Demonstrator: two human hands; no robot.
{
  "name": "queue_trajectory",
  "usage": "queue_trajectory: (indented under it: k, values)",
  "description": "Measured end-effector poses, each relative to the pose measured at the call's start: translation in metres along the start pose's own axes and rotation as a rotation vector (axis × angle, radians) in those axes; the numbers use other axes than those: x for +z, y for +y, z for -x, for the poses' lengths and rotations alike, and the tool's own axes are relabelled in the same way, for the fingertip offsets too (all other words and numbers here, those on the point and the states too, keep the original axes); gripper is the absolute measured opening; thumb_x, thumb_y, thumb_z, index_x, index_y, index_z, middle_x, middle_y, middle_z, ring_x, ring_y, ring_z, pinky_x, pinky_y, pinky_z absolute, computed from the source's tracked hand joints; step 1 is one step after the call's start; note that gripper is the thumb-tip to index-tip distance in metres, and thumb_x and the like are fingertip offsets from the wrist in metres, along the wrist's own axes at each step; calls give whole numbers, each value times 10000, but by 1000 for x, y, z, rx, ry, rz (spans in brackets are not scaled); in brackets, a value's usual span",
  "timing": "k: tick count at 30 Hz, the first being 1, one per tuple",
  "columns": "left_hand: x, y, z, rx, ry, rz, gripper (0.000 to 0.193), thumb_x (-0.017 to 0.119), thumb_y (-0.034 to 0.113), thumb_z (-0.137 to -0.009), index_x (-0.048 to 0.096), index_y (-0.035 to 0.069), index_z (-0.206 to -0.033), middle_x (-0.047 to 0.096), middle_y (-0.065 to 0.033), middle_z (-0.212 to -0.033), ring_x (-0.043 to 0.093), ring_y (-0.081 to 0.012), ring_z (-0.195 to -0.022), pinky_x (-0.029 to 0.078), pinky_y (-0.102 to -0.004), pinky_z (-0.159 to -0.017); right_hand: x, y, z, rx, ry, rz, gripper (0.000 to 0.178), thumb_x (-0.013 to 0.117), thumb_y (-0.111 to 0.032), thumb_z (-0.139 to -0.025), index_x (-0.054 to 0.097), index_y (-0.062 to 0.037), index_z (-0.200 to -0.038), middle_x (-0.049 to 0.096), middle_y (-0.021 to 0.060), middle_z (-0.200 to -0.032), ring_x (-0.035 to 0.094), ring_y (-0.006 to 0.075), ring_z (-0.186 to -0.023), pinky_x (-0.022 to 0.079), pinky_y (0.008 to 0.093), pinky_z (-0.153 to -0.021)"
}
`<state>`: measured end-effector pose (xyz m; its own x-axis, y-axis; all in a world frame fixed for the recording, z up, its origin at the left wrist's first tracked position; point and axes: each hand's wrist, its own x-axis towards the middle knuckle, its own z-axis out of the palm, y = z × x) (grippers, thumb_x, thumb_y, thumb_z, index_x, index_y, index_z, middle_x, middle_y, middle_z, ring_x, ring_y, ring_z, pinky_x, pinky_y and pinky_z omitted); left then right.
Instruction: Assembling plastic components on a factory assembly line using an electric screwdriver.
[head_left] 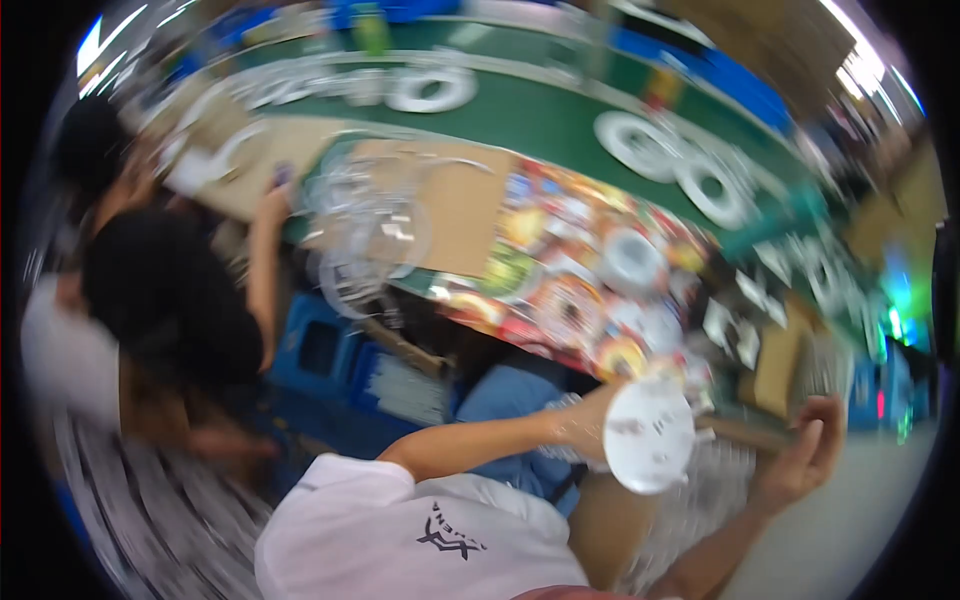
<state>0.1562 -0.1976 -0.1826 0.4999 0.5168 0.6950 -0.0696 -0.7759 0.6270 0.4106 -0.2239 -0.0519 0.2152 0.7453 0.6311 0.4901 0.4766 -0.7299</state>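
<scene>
My left hand point(588, 425) holds a round white disc point(648, 435) upright over the near edge of the table, with small darker marks on its face. The disc hides most of the fingers. Off to the right, my right hand point(805, 455) is raised with its fingers stretched out and nothing visible in it. Beyond the disc, a colourful printed mat point(565, 310) covers part of the table. On it lie white round parts, among them a thick white disc point(632, 260). The whole picture is smeared by motion.
A brown cardboard sheet point(455, 215) and a heap of clear plastic rings point(365, 240) lie left of the mat. White rings point(432, 88) rest on the green bench behind. A cardboard box point(785, 360) stands at right. Co-workers sit at left, one with an arm point(265, 260) reaching forward.
</scene>
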Motion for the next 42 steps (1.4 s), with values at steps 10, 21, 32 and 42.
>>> queue_trajectory:
  k: [10,21,32,42]
  values:
    - [-107,-24,-12,-464,286,-215,619,719,217,-705,465,34,-1239,478,-149,-1253,436,-273,-1161,340,-389,-992,133,84,-173,15,-371,-322,561,624,-170,-852,388,22,-1323,522,107,-1207,514,182,-1031,399,294,-892]
    - [-201,26,-43,-118,644,-927,506,679,278,-731,532,127,-1191,530,-90,-1207,462,-267,-1131,314,-409,-1006,120,58,-102,197,-407,-738,535,610,-106,-831,365,0,-1295,519,60,-1023,500,133,-818,413,247,-726]
    - [-212,27,-141,-231,607,-265,190,583,154,-770,657,-15,-815,644,-77,-851,615,-168,-835,461,-271,-816,46,13,-50,200,-124,-417,543,650,-67,-772,426,-16,-1264,562,111,-985,558,143,-702,485,279,-612]
    - [-147,-36,-208,-212,415,-32,215,663,162,-663,656,14,-820,647,-39,-773,592,-133,-753,458,-252,-720,2,-1,-44,33,40,-214,506,629,29,-713,450,25,-1185,599,137,-869,551,137,-555,467,248,-513]
